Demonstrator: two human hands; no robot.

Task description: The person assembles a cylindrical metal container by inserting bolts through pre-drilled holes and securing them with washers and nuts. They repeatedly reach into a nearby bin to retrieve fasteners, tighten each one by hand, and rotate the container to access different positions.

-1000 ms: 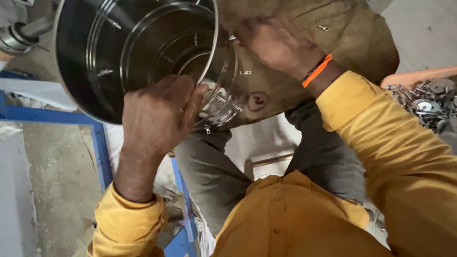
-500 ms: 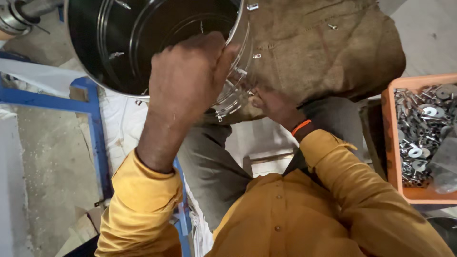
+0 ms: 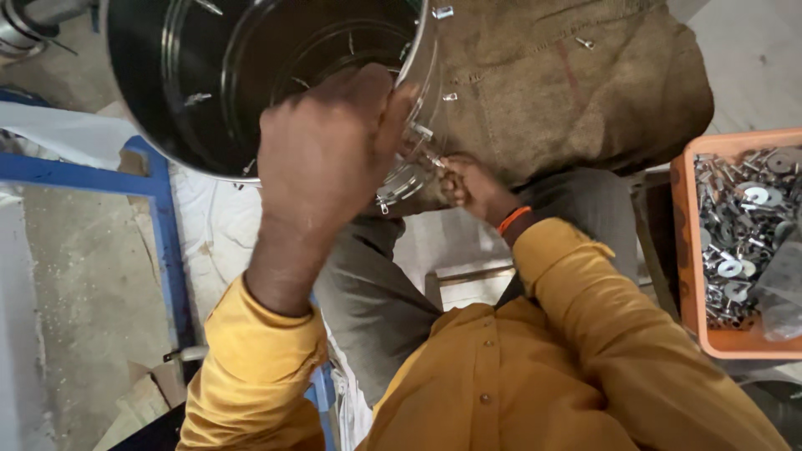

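A person in a yellow shirt holds a steel drum (image 3: 209, 83) tipped on its side at twelve o'clock, over sacking (image 3: 568, 92) on the lap. The left hand (image 3: 326, 159) grips the rim, fingers closed on it; the right hand (image 3: 472, 188) pinches something small at the rim's underside. Several rim fasteners look fitted, and loose hardware waits in an orange tray (image 3: 685, 250) at three o'clock, so more fitting seems left.

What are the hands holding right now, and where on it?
The left hand grips the steel drum by its rim; the right hand pinches something at its outside, too small to tell.
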